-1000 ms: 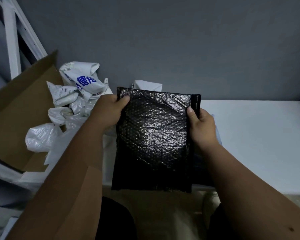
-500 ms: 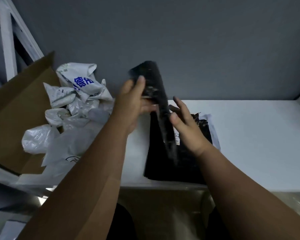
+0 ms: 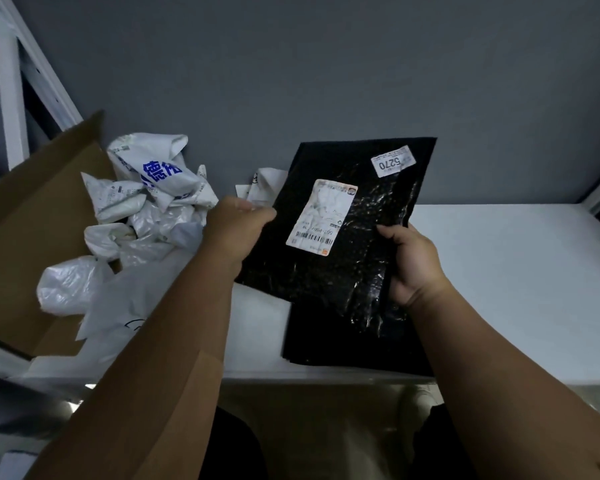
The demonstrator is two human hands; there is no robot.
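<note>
A black bubble mailer is held tilted above the white table, label side facing me. It carries a creased white shipping label and a small white sticker printed 5270. My left hand grips its left edge. My right hand grips its right edge, thumb on the front. A second black mailer lies flat on the table under it.
A heap of crumpled white plastic mailing bags spills out of an open cardboard box at the left. White shelf posts stand behind the box. A grey wall backs the table.
The mailer was turned over from its plain black side, passing edge-on, and now shows its labelled side. Both hands took fresh holds on its edges.
</note>
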